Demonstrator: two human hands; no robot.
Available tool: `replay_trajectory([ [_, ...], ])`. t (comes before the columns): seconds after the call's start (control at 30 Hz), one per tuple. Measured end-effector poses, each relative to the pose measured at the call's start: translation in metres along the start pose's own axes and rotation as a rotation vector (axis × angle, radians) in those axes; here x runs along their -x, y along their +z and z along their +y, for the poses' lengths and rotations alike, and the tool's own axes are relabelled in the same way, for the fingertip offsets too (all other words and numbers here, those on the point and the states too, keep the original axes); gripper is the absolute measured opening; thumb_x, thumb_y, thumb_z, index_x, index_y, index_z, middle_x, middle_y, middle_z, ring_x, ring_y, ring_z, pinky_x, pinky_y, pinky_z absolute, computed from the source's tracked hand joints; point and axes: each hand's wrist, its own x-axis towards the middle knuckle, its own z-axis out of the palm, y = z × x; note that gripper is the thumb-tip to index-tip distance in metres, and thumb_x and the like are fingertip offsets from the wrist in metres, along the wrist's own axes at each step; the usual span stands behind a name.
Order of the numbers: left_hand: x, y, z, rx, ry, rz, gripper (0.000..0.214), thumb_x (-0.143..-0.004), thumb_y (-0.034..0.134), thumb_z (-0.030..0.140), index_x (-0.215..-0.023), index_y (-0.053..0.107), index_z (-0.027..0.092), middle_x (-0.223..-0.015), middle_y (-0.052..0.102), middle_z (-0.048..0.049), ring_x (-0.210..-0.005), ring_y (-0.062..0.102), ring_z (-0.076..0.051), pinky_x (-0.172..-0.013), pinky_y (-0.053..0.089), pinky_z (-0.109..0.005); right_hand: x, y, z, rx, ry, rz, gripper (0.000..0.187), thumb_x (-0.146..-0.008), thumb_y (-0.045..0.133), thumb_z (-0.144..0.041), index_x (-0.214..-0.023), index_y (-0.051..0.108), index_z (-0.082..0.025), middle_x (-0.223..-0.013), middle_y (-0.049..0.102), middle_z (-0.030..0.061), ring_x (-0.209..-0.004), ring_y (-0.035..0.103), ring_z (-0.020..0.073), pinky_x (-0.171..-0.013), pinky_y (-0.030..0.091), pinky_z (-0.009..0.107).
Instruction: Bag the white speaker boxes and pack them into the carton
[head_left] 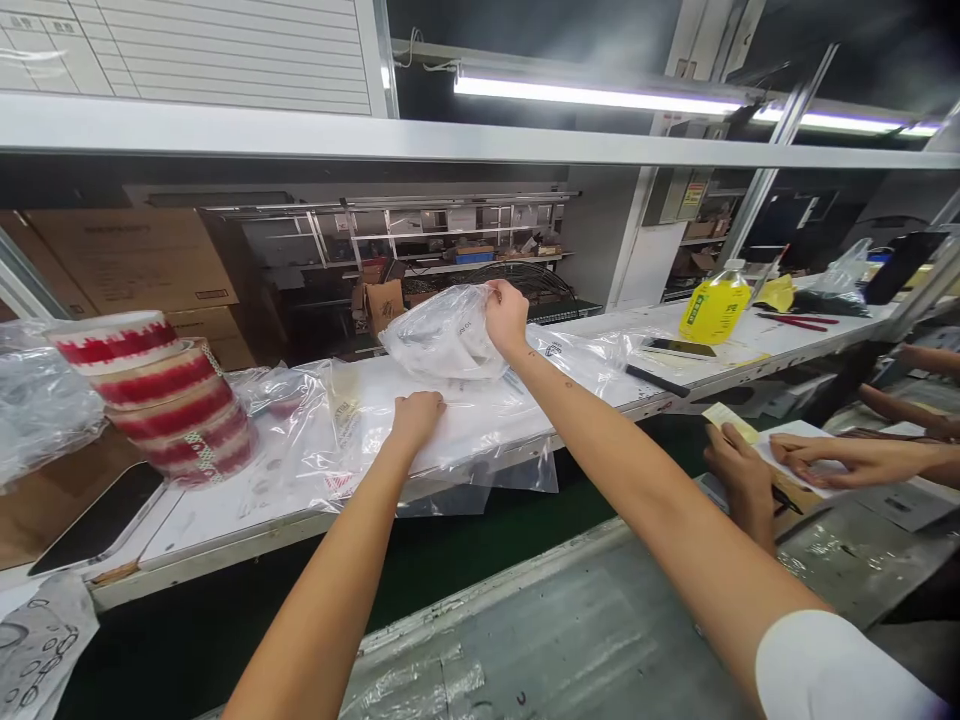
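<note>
Both my arms reach across a dark green conveyor belt [480,560] to a white shelf [247,505]. My right hand [506,318] is closed in a pinch on the top edge of a clear plastic bag [442,340] with small printing, lifting it off the shelf. My left hand [415,418] is closed, knuckles down, pressing on a stack of flat clear plastic bags [480,440] that overhangs the shelf's front edge.
Stacked rolls of red-and-white tape [161,395] stand at the left, beside a black phone [97,520]. On the right lie a yellow bottle [715,305], a phone [679,347] and red scissors [795,321]. Another person's hands [787,465] hold paper at the right.
</note>
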Motion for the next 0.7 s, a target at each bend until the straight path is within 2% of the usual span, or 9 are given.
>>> replay_trajectory([
  [0.13, 0.000, -0.001, -0.010, 0.133, -0.062, 0.116, 0.028, -0.088, 0.049, 0.013, -0.094, 0.075, 0.019, -0.102, 0.076, -0.0110, -0.103, 0.066, -0.027, -0.093, 0.046, -0.036, -0.008, 0.006, 0.001, -0.097, 0.095, 0.100, 0.029, -0.089, 0.042, -0.016, -0.100, 0.069, -0.015, -0.102, 0.071, 0.0114, -0.095, 0.064, 0.0236, -0.093, 0.047, 0.034],
  [0.23, -0.004, -0.004, -0.019, 0.277, -0.109, 0.216, 0.016, -0.086, 0.058, 0.022, -0.085, 0.073, 0.017, -0.092, 0.077, -0.0089, -0.090, 0.069, -0.023, -0.078, 0.050, -0.030, -0.014, 0.010, 0.006, -0.152, 0.133, 0.160, 0.031, -0.090, 0.038, -0.017, -0.102, 0.066, -0.014, -0.103, 0.070, 0.0115, -0.095, 0.065, 0.0228, -0.093, 0.049, 0.035],
  [0.3, -0.007, -0.009, -0.023, 0.359, -0.102, 0.284, 0.017, -0.087, 0.060, 0.029, -0.081, 0.069, 0.016, -0.086, 0.076, -0.0076, -0.082, 0.069, -0.021, -0.073, 0.051, -0.029, -0.019, 0.013, 0.009, -0.184, 0.135, 0.189, 0.033, -0.091, 0.036, -0.018, -0.105, 0.065, -0.014, -0.104, 0.069, 0.0111, -0.096, 0.065, 0.0216, -0.092, 0.050, 0.034],
  [0.43, 0.001, -0.035, -0.022, 0.429, 0.007, 0.450, 0.016, -0.089, 0.054, 0.029, -0.077, 0.058, 0.019, -0.096, 0.074, -0.0067, -0.093, 0.067, -0.019, -0.086, 0.051, -0.029, -0.031, 0.016, 0.013, -0.237, 0.133, 0.253, 0.035, -0.093, 0.032, -0.019, -0.110, 0.062, -0.014, -0.106, 0.068, 0.0104, -0.100, 0.064, 0.0202, -0.096, 0.050, 0.034],
  [0.53, 0.025, -0.066, -0.024, 0.405, 0.125, 0.690, 0.019, -0.091, 0.047, 0.032, -0.082, 0.058, 0.020, -0.095, 0.072, -0.0083, -0.094, 0.065, -0.021, -0.089, 0.050, -0.033, -0.036, 0.016, 0.014, -0.257, 0.138, 0.324, 0.034, -0.093, 0.032, -0.018, -0.110, 0.061, -0.014, -0.109, 0.067, 0.0109, -0.105, 0.063, 0.0197, -0.101, 0.048, 0.034],
  [0.6, 0.053, -0.085, -0.031, 0.376, 0.182, 0.840, 0.024, -0.090, 0.047, 0.039, -0.084, 0.062, 0.021, -0.094, 0.072, -0.0091, -0.092, 0.066, -0.023, -0.088, 0.052, -0.036, -0.034, 0.013, 0.014, -0.275, 0.119, 0.351, 0.031, -0.094, 0.032, -0.018, -0.107, 0.060, -0.014, -0.110, 0.066, 0.0114, -0.105, 0.062, 0.0193, -0.102, 0.047, 0.034],
  [0.63, 0.070, -0.091, -0.036, 0.378, 0.180, 0.871, 0.025, -0.088, 0.052, 0.043, -0.084, 0.064, 0.022, -0.095, 0.073, -0.0091, -0.093, 0.067, -0.024, -0.089, 0.052, -0.039, -0.031, 0.011, 0.015, -0.284, 0.095, 0.354, 0.030, -0.095, 0.032, -0.019, -0.105, 0.059, -0.014, -0.109, 0.065, 0.0117, -0.105, 0.062, 0.0192, -0.102, 0.046, 0.034],
  [0.7, 0.113, -0.098, -0.045, 0.435, 0.108, 0.844, 0.022, -0.076, 0.065, 0.047, -0.080, 0.070, 0.026, -0.095, 0.075, -0.0084, -0.095, 0.068, -0.030, -0.092, 0.053, -0.046, -0.020, 0.005, 0.016, -0.297, 0.024, 0.339, 0.027, -0.094, 0.035, -0.021, -0.102, 0.059, -0.014, -0.107, 0.065, 0.0120, -0.103, 0.062, 0.0195, -0.101, 0.047, 0.034],
])
